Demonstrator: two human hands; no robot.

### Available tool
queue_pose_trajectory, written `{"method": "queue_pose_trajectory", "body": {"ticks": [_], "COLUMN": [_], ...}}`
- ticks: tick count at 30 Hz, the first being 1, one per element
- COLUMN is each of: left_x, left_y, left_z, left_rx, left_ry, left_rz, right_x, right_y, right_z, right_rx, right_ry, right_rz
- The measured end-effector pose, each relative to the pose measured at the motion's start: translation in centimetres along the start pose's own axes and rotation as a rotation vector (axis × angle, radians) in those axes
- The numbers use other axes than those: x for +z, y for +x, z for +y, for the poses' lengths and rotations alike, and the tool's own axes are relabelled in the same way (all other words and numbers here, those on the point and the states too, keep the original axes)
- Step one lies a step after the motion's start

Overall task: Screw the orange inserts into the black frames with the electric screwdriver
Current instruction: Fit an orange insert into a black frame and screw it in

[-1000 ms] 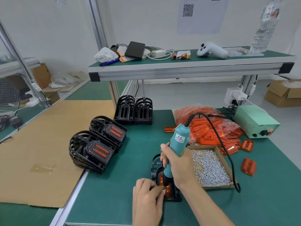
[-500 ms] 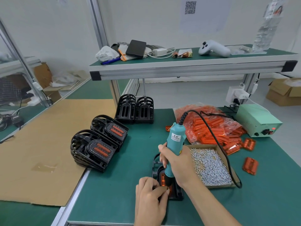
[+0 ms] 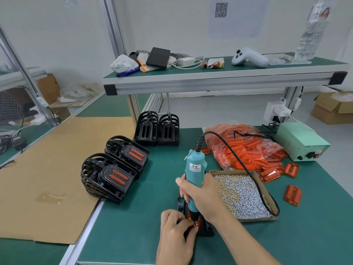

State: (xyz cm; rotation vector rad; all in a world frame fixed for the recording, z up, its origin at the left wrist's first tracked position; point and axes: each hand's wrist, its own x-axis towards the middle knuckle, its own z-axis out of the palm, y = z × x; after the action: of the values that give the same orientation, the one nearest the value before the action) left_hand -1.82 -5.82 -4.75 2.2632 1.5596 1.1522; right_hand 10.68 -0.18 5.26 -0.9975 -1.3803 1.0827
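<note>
The right hand point(image 3: 205, 196) is wrapped tightly round the lower body of the teal electric screwdriver point(image 3: 194, 175), which stands nearly upright with its tip down on the workpiece. Its black cord point(image 3: 236, 159) arcs off to the right, over the cardboard tray of screws point(image 3: 246, 196). The bit itself is hidden behind the fingers and the glow of orange plastic.

The left hand point(image 3: 176, 236) sits just beside the tool tip, fingers curled and pinching at the orange insert point(image 3: 194, 222); whether a screw lies between the fingertips cannot be made out. The insert rests in the black frame point(image 3: 207, 229), which lies on the green mat point(image 3: 133, 226) near the front edge. Both hands cover most of the frame, so only its right end and a sliver behind the screwdriver show.

To the left, two stacks of finished frames point(image 3: 112, 175) with orange strips lean across the mat's edge onto the cardboard sheet point(image 3: 47, 169). Further back stand two stacks of bare frames point(image 3: 157, 129). A clear bag of orange inserts point(image 3: 242, 146) lies behind the tray, a few loose ones point(image 3: 292, 194) to its right. The pale green power unit point(image 3: 301, 142) sits at the right edge. The person's forearms are cut off by the bottom border.
</note>
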Motion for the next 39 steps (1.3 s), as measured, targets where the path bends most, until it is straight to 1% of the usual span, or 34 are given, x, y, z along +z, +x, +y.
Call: {"method": "queue_pose_trajectory", "body": {"ticks": [10, 15, 17, 20, 22, 24, 26, 28, 30, 32, 35, 39], "left_x": [0.2, 0.3, 0.3, 0.3, 0.3, 0.3, 0.3, 0.3, 0.4, 0.5, 0.5, 0.0], "left_y": [-0.1, 0.0, 0.0, 0.0, -0.1, -0.2, -0.3, -0.3, -0.3, -0.3, -0.3, -0.3], "left_z": [-0.3, -0.5, -0.5, -0.6, -0.6, -0.6, -0.5, -0.5, -0.5, -0.6, -0.5, 0.3], "left_rx": [0.0, 0.006, 0.005, 0.016, 0.037, 0.062, 0.09, 0.112, 0.132, 0.142, 0.14, 0.086], "left_ry": [-0.028, -0.036, -0.039, -0.046, -0.054, -0.043, -0.018, 0.001, 0.005, -0.002, -0.024, -0.033], "left_rz": [0.009, 0.008, 0.01, 0.022, 0.047, 0.067, 0.087, 0.113, 0.129, 0.131, 0.112, 0.064], "right_x": [-1.2, -1.2, -1.3, -1.8, -2.5, -3.5, -4.9, -6.5, -8.0, -9.1, -10.0, -10.4], "right_y": [-0.4, -0.2, 0.0, 0.1, 0.2, -0.1, -0.8, -2.1, -3.9, -5.6, -7.3, -8.3], "right_z": [0.4, -0.2, -0.4, -0.8, -1.3, -1.6, -1.4, -0.6, 0.7, 2.0, 3.7, 4.6], "right_rx": [-0.002, 0.004, -0.005, -0.048, -0.08, -0.091, -0.086, -0.04, 0.031, 0.073, 0.069, 0.075], "right_ry": [0.079, 0.112, 0.143, 0.205, 0.329, 0.572, 0.84, 1.007, 1.07, 1.094, 1.116, 1.108], "right_rz": [-0.1, -0.179, -0.184, -0.142, -0.092, 0.0, 0.164, 0.362, 0.54, 0.644, 0.735, 0.78]}}
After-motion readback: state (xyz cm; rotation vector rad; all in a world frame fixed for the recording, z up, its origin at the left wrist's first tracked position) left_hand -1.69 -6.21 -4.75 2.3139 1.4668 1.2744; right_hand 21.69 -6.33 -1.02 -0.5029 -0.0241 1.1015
